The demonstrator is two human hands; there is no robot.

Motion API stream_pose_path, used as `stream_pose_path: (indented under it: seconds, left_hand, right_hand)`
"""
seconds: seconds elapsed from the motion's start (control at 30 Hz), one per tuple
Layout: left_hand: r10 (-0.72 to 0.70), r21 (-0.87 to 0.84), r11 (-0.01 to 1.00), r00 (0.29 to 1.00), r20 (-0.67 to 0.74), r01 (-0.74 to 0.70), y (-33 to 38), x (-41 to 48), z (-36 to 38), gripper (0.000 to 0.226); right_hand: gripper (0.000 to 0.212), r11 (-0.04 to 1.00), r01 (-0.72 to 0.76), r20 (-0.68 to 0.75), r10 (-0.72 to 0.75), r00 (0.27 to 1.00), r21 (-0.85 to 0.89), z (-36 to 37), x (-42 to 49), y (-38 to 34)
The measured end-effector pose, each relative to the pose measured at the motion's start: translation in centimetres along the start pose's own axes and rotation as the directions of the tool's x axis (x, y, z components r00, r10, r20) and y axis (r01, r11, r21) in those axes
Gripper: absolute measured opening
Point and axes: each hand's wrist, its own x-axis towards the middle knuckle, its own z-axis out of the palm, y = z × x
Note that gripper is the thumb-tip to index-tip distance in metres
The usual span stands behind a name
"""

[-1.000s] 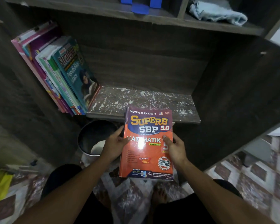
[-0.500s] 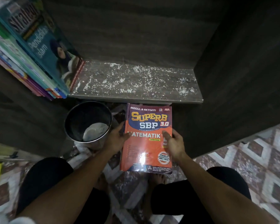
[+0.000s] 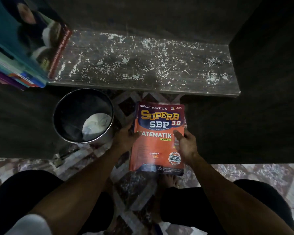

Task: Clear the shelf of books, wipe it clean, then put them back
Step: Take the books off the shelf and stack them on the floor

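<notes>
workbook (image 3: 157,138): glossy paper cover | shelf (image 3: 143,61): rough speckled wood | bin (image 3: 98,139): shiny metal

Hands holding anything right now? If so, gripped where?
Both hold the orange Superb SBP book. The left hand grips its left edge about mid-height; the right hand grips the right edge, thumb on the cover.

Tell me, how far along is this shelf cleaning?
Done: most of the shelf is bare, though white flecks show it is unwiped. In hand: left hand and right hand grip an orange book. To do: the leaning books, wiping with the cloth, restocking.
</notes>
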Motion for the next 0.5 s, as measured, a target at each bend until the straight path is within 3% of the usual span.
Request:
stream_pose_path:
  seconds: [0.13, 0.3, 0.5]
  left_hand:
    - [-0.04, -0.027, 0.999, 0.998, 0.052, 0.041, -2.5, 2.1, 0.3, 0.065]
    - [-0.052, 0.128, 0.99, 0.999, -0.007, 0.052, -1.9, 3.0, 0.7, 0.047]
    - [-0.062, 0.134, 0.989, 0.998, 0.013, 0.06, -3.0, 3.7, 1.2, 0.054]
  right_hand:
    - [0.014, 0.999, -0.033, -0.009, 0.033, 0.999, -0.002, 0.0, 1.2, 0.4]
    - [0.008, 0.998, -0.027, -0.009, 0.027, 1.0, -0.05, 0.1, 2.6, 1.0]
    - [0.009, 0.998, -0.01, 0.01, 0.011, 1.0, -0.068, 0.2, 3.4, 1.5]
